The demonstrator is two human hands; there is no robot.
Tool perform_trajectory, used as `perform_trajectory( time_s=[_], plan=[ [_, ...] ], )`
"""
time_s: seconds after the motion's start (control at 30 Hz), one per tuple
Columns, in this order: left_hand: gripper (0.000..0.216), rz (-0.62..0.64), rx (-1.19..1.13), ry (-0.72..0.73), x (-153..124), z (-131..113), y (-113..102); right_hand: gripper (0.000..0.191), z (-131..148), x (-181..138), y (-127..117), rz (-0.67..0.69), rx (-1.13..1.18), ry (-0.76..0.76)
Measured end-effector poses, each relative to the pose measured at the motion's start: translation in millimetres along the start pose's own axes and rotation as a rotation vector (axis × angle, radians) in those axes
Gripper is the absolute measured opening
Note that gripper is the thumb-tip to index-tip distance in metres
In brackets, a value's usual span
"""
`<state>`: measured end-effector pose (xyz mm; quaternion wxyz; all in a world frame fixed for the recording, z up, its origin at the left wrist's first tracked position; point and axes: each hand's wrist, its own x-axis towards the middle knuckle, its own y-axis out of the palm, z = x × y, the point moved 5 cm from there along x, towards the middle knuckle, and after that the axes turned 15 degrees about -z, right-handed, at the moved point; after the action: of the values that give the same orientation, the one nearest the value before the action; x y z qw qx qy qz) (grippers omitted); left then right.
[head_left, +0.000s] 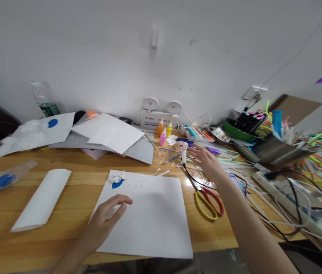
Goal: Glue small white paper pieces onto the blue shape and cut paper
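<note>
Nearest the camera lies a white sheet (152, 220) on the wooden table (72, 161). At the sheet's 9 o'clock, a clear bag of blue clay (0, 182) lies far left, with a folded white paper (42, 199) between them. On the sheet's left edge, the left hand (108, 215) rests palm down, fingers loosely stretched and holding nothing. At its 12 o'clock, on the sheet's top corner, sits a blue dab with white bits (117, 181). At the sheet's 3 o'clock lie red-and-yellow scissors (208, 201). At their 12 o'clock, the right hand (206, 160) has its fingers spread wide and empty. A corded white tool (183, 152) stands just beside its fingertips at 9 o'clock; I cannot tell whether they touch. Small paint bottles (163, 132) stand at the tool's 11 o'clock.
</note>
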<state>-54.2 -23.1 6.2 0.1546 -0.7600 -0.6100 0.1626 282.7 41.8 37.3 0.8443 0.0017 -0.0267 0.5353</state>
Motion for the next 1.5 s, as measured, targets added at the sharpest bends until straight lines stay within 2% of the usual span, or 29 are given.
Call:
perform_trajectory(
  time_s=[0.13,0.27,0.43,0.6,0.63,0.7,0.77,0.83,1.03,1.17,1.33,1.5],
  plan=[
    [0.023,-0.003,0.021,0.064,6.6,-13.4,2.7,0.055,-0.3,-5.2,7.9,0.084,0.232,0.198],
    [0.023,0.016,-0.001,0.147,16.1,-34.2,12.6,0.060,11.7,-19.5,20.4,0.190,0.391,0.286],
    [0.022,-0.029,-0.064,0.283,39.3,-63.0,35.3,0.062,26.1,-40.6,34.2,0.288,0.451,0.325],
    [0.037,-0.137,-0.176,0.334,84.8,-85.1,68.8,0.066,39.8,-58.5,45.2,0.364,0.439,0.320],
    [0.039,-0.127,-0.170,0.330,93.7,-87.3,76.9,0.068,41.5,-61.2,46.6,0.373,0.408,0.307],
    [0.035,-0.016,-0.153,0.324,107.3,-89.5,94.4,0.070,42.4,-64.5,46.6,0.372,0.321,0.271],
    [0.031,0.012,-0.139,0.327,116.0,-88.9,101.9,0.072,40.1,-63.9,41.1,0.345,0.232,0.231],
    [0.030,-0.010,-0.118,0.330,121.0,-86.0,100.1,0.070,34.3,-59.3,28.8,0.290,0.173,0.197],
    [0.034,-0.158,-0.030,0.373,131.6,-85.7,64.5,0.046,-1.7,-39.2,-27.7,-0.029,0.166,0.189],
    [0.037,-0.235,0.025,0.456,145.7,-103.3,48.3,0.036,-24.6,-46.8,-45.9,-0.247,0.137,0.186],
    [0.047,-0.281,0.123,0.546,172.4,-128.5,56.0,0.035,-32.3,-71.2,-42.3,-0.269,0.093,0.162],
    [0.039,-0.242,0.234,0.611,202.7,-142.2,84.1,0.034,-27.9,-86.5,-50.2,-0.267,0.099,0.119]
  ],
)
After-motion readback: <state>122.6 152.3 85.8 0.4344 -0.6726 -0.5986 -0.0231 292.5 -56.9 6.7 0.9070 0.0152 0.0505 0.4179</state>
